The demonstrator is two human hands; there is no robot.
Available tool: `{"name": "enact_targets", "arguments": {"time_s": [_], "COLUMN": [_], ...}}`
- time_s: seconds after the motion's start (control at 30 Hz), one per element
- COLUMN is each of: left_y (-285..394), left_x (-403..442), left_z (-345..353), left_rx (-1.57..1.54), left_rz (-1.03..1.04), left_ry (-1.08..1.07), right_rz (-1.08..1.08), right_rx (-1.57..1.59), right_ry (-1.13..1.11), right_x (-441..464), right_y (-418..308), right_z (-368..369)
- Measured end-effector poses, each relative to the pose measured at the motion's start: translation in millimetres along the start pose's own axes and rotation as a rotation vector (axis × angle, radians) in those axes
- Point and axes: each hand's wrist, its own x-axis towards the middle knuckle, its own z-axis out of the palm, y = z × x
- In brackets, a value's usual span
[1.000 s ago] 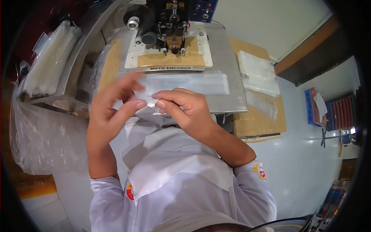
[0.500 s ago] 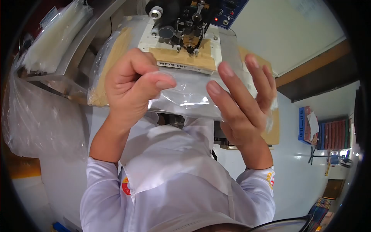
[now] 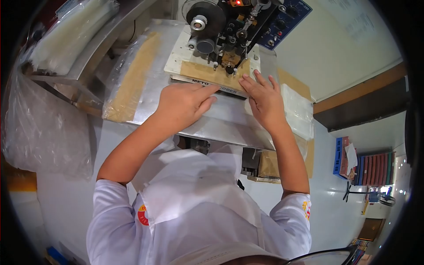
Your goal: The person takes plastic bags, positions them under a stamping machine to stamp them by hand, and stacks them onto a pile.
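Observation:
In the head view, a black printing machine (image 3: 229, 44) stands on a white base, its front plate (image 3: 207, 75) covered with tan tape. A label reading METO ENCODER (image 3: 201, 82) runs along the front edge, partly covered by my hands. My left hand (image 3: 187, 104) is at that edge, forefinger stretched towards the label and thumb apart from it. My right hand (image 3: 266, 99) rests with spread fingers at the plate's right corner. Whether thin clear film lies under the fingers, I cannot make out.
The machine stands on a metal table (image 3: 150, 101) with tan tape on its left. Clear plastic bags (image 3: 298, 108) lie to the right. A bundle of clear bags (image 3: 75, 37) sits on a metal shelf at upper left. A blue control box (image 3: 287, 22) adjoins the machine.
Both hands have moved forward and down from above the table's front edge to the plate. My left hand's pinch has loosened. Shiny clear plastic between the hands no longer shows.

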Motion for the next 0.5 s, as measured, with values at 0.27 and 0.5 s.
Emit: {"name": "enact_targets", "arguments": {"time_s": [0.27,0.5], "left_y": [-7,-9], "left_x": [18,27], "left_z": [14,17], "left_rx": [0.122,0.179], "left_rz": [-0.043,-0.070], "left_ry": [-0.111,-0.145], "right_rz": [-0.024,-0.052], "right_rx": [-0.001,-0.041], "right_ry": [0.030,0.033], "right_x": [17,24], "right_y": [26,35], "right_z": [4,8]}}
